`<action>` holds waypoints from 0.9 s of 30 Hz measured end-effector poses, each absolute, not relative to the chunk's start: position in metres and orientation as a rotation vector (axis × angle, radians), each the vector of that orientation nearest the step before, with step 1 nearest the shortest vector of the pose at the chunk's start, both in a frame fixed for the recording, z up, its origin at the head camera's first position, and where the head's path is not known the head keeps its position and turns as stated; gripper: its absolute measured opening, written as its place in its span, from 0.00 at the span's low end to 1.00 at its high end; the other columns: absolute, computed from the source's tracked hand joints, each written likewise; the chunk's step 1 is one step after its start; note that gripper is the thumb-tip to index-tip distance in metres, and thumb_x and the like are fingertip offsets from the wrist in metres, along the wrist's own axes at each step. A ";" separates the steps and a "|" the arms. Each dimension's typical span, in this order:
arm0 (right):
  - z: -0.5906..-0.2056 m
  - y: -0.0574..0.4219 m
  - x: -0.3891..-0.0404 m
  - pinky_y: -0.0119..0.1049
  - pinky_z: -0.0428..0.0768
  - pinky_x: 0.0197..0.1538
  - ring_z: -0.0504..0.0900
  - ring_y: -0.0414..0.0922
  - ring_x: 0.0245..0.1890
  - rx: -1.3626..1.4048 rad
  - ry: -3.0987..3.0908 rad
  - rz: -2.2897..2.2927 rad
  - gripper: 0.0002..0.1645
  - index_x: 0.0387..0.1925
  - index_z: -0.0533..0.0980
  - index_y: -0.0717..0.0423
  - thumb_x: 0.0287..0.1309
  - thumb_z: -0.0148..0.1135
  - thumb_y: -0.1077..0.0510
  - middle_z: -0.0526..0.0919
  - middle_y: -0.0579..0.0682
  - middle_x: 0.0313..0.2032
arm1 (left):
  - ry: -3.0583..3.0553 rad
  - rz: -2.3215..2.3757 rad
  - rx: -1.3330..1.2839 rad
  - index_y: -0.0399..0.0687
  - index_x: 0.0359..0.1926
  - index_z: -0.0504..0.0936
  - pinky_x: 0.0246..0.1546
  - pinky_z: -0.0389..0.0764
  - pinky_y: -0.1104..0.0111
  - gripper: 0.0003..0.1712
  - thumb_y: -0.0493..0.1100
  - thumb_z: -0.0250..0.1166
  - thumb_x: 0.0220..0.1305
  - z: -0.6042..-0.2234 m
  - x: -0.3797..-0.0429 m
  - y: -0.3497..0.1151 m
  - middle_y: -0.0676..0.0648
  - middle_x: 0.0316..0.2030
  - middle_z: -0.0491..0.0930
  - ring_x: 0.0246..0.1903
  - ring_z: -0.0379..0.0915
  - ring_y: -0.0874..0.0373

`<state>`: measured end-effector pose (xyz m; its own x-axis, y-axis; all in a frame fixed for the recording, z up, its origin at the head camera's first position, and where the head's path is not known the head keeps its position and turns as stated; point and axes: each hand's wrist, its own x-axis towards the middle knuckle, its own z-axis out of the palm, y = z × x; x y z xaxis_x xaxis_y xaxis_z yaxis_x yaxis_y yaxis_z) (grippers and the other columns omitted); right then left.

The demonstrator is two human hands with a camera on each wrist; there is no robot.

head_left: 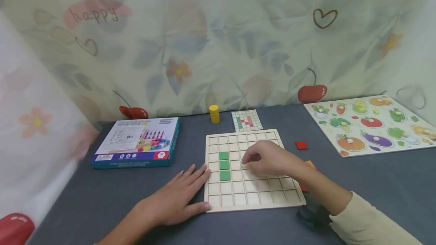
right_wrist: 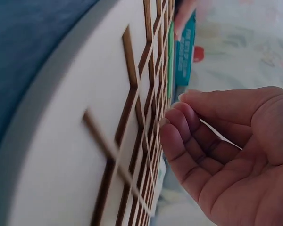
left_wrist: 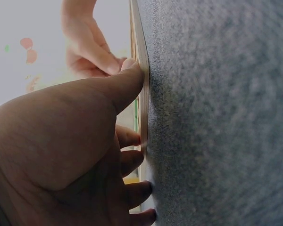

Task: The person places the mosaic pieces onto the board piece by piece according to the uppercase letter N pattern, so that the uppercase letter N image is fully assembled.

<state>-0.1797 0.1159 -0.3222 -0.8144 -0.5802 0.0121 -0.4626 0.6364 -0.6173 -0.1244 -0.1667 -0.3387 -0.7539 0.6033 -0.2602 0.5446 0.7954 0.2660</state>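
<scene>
A square wooden grid board (head_left: 239,199) lies on the dark cloth. Three green square tiles (head_left: 224,165) sit one below another in a column near its left side. My left hand (head_left: 177,196) lies spread palm-down at the board's left edge, thumb and fingertips touching the rim (left_wrist: 144,89). Over the middle of the grid, just right of the green tiles, is my right hand (head_left: 265,158). Its fingers (right_wrist: 172,141) are curled with their tips drawn close to the thumb, and no tile shows between them.
Behind the board lie a small pattern card (head_left: 252,115) and a yellow cylinder (head_left: 214,114). A boxed toy (head_left: 136,143) is at left, a vegetable puzzle board (head_left: 371,124) at right. One red tile (head_left: 301,145) lies right of the grid; orange and red tiles (head_left: 304,188) are partly behind my forearm.
</scene>
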 end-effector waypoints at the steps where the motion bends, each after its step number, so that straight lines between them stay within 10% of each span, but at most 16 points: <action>1: -0.322 0.120 -0.178 0.35 0.74 0.37 0.75 0.37 0.30 -0.861 2.671 -0.931 0.06 0.29 0.81 0.49 0.49 0.61 0.63 0.80 0.40 0.27 | 2.652 0.247 0.877 0.62 0.70 0.41 0.61 0.45 0.47 0.47 0.75 0.40 0.55 -0.339 -0.124 -0.167 0.58 0.69 0.38 0.67 0.32 0.51; 27: -0.307 0.245 -0.143 0.31 0.73 0.29 0.73 0.36 0.25 -0.744 2.604 -0.698 0.10 0.30 0.77 0.44 0.44 0.69 0.54 0.75 0.37 0.24 | 2.640 0.257 0.862 0.65 0.70 0.40 0.60 0.44 0.46 0.47 0.76 0.40 0.54 -0.338 -0.124 -0.167 0.59 0.69 0.37 0.67 0.32 0.51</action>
